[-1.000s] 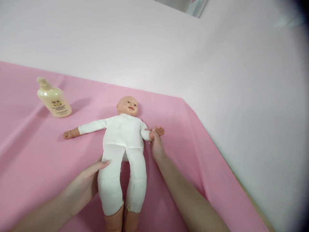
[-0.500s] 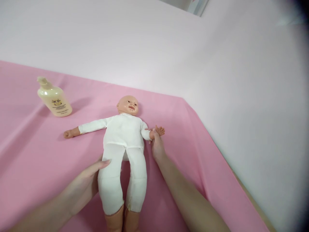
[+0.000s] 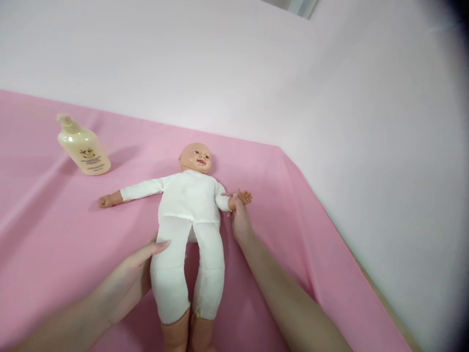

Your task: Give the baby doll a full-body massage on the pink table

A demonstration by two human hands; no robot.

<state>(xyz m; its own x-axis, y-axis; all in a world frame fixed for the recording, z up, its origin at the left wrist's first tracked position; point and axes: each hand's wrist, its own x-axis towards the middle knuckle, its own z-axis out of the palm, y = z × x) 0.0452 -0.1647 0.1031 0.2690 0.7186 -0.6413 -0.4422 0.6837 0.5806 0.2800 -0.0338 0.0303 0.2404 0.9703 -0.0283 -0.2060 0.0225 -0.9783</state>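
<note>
Right hand (image 3: 240, 222): fingers closed in a light pinch on the wrist of the doll (image 3: 188, 205), at the arm on the right of the view, thumb uppermost; forearm runs back toward bottom right. Left hand (image 3: 130, 278): fingers open and extended, laid flat against the outer thigh of the leg on the left of the view, curled round it only loosely (whether the hidden fingers reach underneath, cannot tell). Doll: face-up, approx. centre of the pink sheet (image 3: 54, 230), head away from the camera, white cloth body, bare plastic head, hands and lower legs; other arm stretched out flat toward the left, untouched. Lotion bottle (image 3: 84, 149): pump type, cream-coloured, on the sheet far left, well apart from both hands; appears tilted, though that may be lens distortion. Risks, as judged: pinch on the thin wrist is slight, so the arm could slip free if lifted or pulled; soft stuffed limbs would flop or twist w/o support; dragging the body could ruck the loose sheet. Count: 1 doll, 1 bottle, 1 sheet, 2 hands.
</note>
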